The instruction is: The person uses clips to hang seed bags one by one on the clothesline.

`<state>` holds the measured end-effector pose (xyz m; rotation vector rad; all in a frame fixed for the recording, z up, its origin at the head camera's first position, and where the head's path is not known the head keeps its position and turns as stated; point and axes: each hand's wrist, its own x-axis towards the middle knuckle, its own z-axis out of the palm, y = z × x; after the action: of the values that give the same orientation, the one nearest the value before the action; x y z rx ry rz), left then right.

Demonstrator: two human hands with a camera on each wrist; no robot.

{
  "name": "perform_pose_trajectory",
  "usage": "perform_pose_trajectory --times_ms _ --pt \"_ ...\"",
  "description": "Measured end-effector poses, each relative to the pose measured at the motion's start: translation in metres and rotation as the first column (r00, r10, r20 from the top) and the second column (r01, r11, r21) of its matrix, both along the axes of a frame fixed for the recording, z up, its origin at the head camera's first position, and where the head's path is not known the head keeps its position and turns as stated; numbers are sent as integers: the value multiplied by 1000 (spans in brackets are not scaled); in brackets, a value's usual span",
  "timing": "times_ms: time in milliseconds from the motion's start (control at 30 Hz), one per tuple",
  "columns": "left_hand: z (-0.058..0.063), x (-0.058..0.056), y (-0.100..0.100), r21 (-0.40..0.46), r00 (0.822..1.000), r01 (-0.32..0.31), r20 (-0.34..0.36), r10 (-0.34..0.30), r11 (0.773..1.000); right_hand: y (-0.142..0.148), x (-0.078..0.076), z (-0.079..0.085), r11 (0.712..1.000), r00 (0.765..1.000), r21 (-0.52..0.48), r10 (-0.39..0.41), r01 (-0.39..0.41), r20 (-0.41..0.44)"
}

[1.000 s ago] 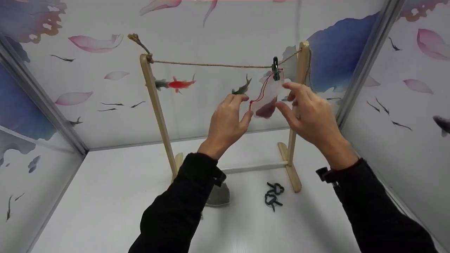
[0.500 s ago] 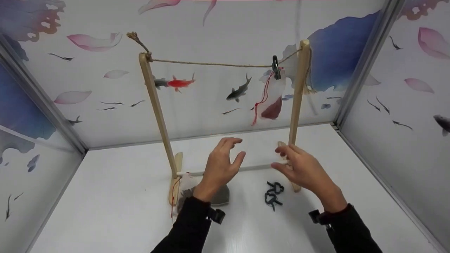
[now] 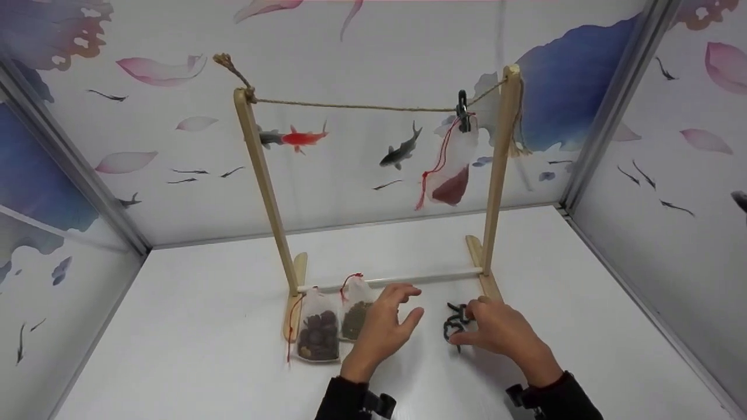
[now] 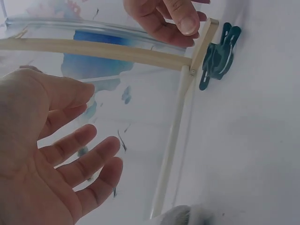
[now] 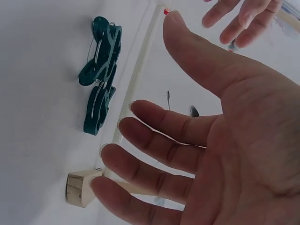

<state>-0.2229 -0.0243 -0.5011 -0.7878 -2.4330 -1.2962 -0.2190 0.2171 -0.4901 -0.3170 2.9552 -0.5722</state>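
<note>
Currently, right hand [image 3: 505, 328] spread, near clips [image 4: 217, 58], clips lying together on table [image 3: 175, 332], left hand [image 3: 388, 322] also spread, fingers slightly bent, near green-filled bag [image 3: 353, 319], red-filled bag [image 3: 455, 185] hanging from rope [image 3: 350, 107], held by upper clip [image 3: 463, 119].

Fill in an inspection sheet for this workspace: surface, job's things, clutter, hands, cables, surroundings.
Surface: white table.
Job's things: wooden rack with rope; hanging bag held there by a dark clip; dark-filled bag and greenish-filled bag on the table; loose green clips there too.
Clutter: nothing seen.
Left hand: holds nothing, near the greenish-filled bag.
Right hand: holds nothing, close to the loose green clips.
Cables: nothing seen.
Surroundings: panels printed with fish and petals.
</note>
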Motion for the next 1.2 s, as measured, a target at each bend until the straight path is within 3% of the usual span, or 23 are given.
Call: perform_pose_trajectory --times_ms 200,533,800,967,1200 --pt "-12 5 6 -30 994 55 92 -52 998 -5 6 -1 998 999 63 5 -9 52" --pt "-21 7 13 -87 981 123 159 -108 989 -15 7 -8 995 996 102 14 -23 91" --pt "-22 8 13 -125 976 116 200 -90 985 -19 5 -12 997 999 76 16 -20 51" --pt "-23 9 12 -164 963 135 254 -90 977 -20 5 -14 998 999 52 39 -39 5" --pt "-25 5 12 -215 957 158 275 -96 964 -12 -1 -17 977 969 20 211 -210 -128"
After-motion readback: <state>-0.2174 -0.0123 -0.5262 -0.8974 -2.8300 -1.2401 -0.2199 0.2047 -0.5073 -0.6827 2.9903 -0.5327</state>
